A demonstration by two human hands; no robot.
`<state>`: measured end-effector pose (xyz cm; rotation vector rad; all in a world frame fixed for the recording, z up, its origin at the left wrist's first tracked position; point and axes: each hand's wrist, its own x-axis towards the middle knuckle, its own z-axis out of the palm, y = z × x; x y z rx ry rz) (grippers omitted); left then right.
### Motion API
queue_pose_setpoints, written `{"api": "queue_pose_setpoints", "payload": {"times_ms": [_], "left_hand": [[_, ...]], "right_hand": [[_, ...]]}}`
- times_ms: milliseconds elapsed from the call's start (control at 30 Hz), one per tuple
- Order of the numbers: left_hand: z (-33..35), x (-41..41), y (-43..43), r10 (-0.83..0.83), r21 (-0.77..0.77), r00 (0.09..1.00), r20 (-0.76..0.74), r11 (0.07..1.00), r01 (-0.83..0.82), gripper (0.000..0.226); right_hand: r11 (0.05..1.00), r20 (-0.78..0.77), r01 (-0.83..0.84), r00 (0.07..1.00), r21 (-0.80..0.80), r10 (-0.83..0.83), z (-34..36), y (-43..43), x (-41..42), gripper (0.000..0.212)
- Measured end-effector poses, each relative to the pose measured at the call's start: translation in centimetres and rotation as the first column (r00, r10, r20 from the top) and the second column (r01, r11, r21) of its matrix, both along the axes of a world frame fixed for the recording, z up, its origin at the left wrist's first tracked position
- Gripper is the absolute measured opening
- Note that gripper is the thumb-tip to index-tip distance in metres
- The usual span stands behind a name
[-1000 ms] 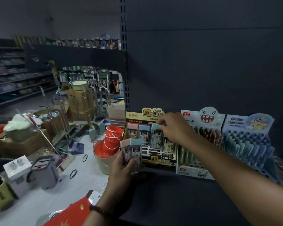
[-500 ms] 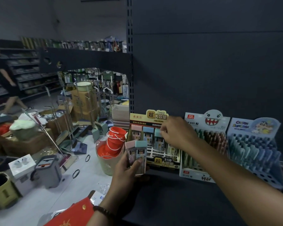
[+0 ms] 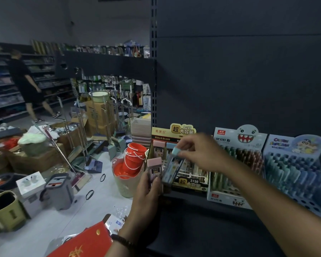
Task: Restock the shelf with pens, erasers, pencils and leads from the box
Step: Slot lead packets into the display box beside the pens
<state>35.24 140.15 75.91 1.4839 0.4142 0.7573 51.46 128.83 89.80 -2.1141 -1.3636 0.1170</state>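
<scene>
A yellow-and-black eraser display box (image 3: 188, 182) stands on the dark shelf (image 3: 202, 219) with a few erasers in its back row. My left hand (image 3: 146, 197) grips a pink-topped eraser (image 3: 154, 168) in front of the box's left side. My right hand (image 3: 202, 154) pinches a teal-topped eraser (image 3: 172, 165) by its top, tilted, just to the right of the pink one and above the box's front slots. To the right stand a pen display with a toothy ghost header (image 3: 237, 164) and a blue cartoon pen display (image 3: 295, 175).
Left of the shelf, on the pale floor, are a beige basket holding red buckets (image 3: 130, 167), grey mop buckets (image 3: 57, 191), cardboard boxes and brooms. A red packet (image 3: 82, 245) lies at the bottom. A person in black (image 3: 24, 84) walks along the far aisle.
My right hand left the box's back row and took the teal-topped eraser out of my left hand, which now holds only the pink one. The person in the aisle walked further right.
</scene>
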Motion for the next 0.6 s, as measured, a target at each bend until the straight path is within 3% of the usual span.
{"api": "queue_pose_setpoints", "payload": {"times_ms": [167,367,600], "left_hand": [[-0.3,-0.1,0.1,0.089,0.084,0.996,0.008,0.992,-0.090,0.031],[-0.4,-0.2,-0.1,0.134,0.089,0.991,-0.023,0.987,-0.132,0.031],[-0.4,-0.1,-0.1,0.123,0.086,0.992,-0.039,0.989,-0.119,0.027]], "right_hand": [[0.944,0.045,0.214,0.972,0.250,-0.232,1.4,-1.7,2.3,0.013],[0.971,0.208,0.225,0.949,0.082,-0.238,-1.8,-0.8,2.1,0.011],[0.972,0.237,0.225,0.943,0.068,-0.235,-2.2,-0.3,2.5,0.012]]}}
